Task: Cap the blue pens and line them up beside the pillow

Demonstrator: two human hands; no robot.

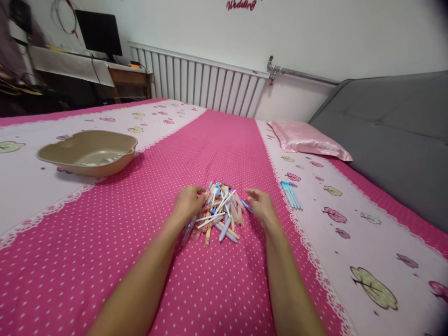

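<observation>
Flanking the pile of pens (220, 211) on the pink dotted bedspread (147, 242), the left hand (189, 203) was curled against its edge, grip unclear, the right hand (261, 206) held open, empty; pens were judged best drawn singly, the pile kept unscattered.

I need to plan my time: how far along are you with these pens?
Done: a few blue pens lie side by side, right of the pile. In hand: the left hand and right hand touch the pile on either side. Left: most pens sit jumbled in that pile.
</observation>
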